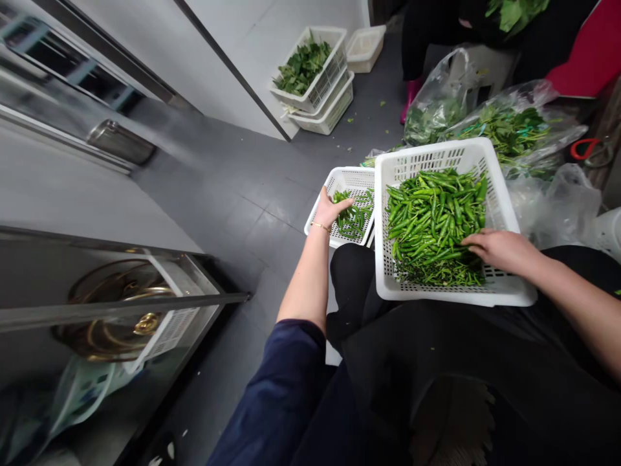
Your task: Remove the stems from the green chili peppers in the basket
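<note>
Head view: my right hand rests open-palmed on the green chillies at the near right edge of the large white basket on my lap. My left hand reaches into the smaller basket, seemingly pinching a chilli; its fingertips are hidden. No writing is readable.

The left arm wore a navy blue sleeve pushed up past the elbow and a thin gold bracelet at the wrist. The right forearm was bare. The legs were clad in black trousers.
</note>
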A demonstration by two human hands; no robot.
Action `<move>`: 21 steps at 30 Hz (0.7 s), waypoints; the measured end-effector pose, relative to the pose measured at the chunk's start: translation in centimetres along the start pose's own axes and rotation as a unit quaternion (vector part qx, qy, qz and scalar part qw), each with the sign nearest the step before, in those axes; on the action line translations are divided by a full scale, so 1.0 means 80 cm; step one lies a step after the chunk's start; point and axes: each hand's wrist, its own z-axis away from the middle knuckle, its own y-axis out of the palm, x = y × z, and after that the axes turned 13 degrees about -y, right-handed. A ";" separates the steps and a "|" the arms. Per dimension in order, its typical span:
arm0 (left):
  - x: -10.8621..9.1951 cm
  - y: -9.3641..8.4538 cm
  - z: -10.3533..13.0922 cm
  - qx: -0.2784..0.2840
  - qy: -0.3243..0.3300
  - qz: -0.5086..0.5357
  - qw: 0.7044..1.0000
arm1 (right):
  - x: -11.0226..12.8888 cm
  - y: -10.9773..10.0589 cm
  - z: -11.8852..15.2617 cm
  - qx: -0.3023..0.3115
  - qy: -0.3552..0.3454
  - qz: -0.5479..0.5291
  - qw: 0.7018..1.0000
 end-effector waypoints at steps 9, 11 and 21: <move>0.034 0.091 0.116 0.256 -0.056 -0.020 0.965 | 0.073 0.033 -0.059 0.096 -0.139 0.071 0.983; 0.057 0.115 0.149 0.328 -0.094 -0.082 0.936 | 0.070 0.029 -0.059 0.096 -0.115 0.062 0.987; 0.100 0.165 0.188 0.333 0.006 -0.206 0.920 | 0.077 0.003 -0.012 -0.028 -0.041 -0.375 0.926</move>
